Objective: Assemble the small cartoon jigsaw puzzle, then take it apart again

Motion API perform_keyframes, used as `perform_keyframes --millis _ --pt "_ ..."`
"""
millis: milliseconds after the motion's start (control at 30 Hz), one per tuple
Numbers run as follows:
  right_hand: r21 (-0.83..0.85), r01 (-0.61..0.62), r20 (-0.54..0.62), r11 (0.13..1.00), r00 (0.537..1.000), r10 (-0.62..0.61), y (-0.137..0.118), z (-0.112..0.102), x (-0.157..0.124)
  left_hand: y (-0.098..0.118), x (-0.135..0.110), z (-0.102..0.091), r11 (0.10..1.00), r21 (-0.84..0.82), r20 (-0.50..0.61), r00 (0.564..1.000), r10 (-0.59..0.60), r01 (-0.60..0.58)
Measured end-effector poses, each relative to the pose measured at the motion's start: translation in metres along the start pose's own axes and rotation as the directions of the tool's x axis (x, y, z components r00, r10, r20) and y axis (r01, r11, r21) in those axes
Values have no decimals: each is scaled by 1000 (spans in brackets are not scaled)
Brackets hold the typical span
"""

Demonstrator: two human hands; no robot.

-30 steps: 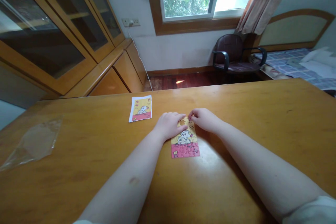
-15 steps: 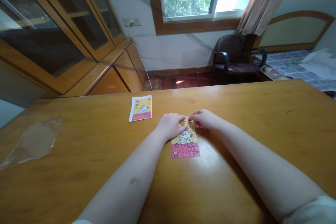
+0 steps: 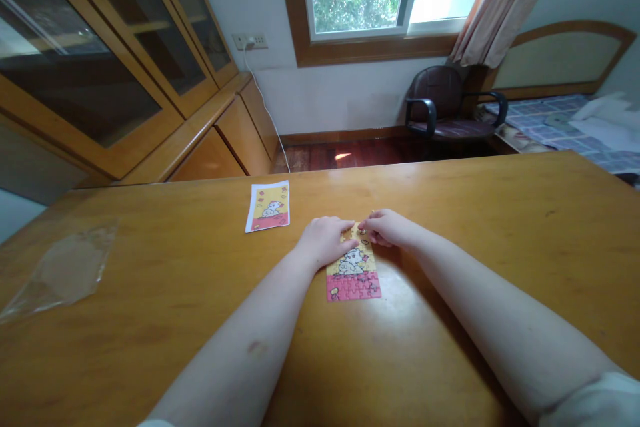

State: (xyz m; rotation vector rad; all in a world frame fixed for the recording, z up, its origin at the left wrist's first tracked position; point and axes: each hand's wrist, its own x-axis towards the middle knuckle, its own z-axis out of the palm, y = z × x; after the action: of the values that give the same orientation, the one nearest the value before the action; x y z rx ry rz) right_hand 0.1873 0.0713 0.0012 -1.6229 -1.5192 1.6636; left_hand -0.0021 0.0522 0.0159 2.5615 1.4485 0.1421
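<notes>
A small jigsaw puzzle lies on the wooden table in front of me, yellow above and pink below, with a white cartoon animal in its middle. Near its top a gap shows the table's colour. My left hand rests flat over the puzzle's upper left side, thumb and fingers apart. At the upper right corner, my right hand has its fingers curled together, the tips on a puzzle piece there. The piece is mostly covered by the fingertips. Left of the puzzle lies a printed picture card with the same design.
A clear plastic bag lies on the table's left side. The wooden table ends at a far edge, beyond which stand a brown armchair and a bed. A glass-fronted cabinet stands at the left.
My right hand has shifted very slightly at the puzzle's upper right corner. The left hand, the puzzle and the card stay where they were.
</notes>
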Motion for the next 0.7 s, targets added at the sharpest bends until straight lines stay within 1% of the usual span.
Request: perform_keyframes --millis 133,233,300,367,467,533,633,700 --pt "-21 6 1 1000 1000 -6 -4 1 -3 1 0 -1 1000 1 5 1000 -3 3" --pt "10 8 41 1000 999 -8 -8 5 -8 2 0 -2 1000 -1 11 1000 -1 1" --pt "-3 3 60 1000 998 -3 -10 8 -10 2 0 -2 1000 -2 18 1000 3 -3" --pt "-42 8 23 999 1000 -7 -10 9 -10 2 0 -2 1000 -2 20 1000 6 -6" --pt "-156 47 -118 987 991 -65 -8 7 -7 2 0 -1 1000 3 13 1000 4 -4" --pt "-293 75 -188 953 973 -134 -7 3 -5 1 0 0 1000 -1 10 1000 2 -2" --pt "-478 94 -195 873 958 -210 -6 -3 -5 0 0 2 999 -32 2 1000 -3 3" --pt "-532 93 -178 841 959 -219 -6 -5 -5 0 0 1 999 -51 -5 1000 -1 0"
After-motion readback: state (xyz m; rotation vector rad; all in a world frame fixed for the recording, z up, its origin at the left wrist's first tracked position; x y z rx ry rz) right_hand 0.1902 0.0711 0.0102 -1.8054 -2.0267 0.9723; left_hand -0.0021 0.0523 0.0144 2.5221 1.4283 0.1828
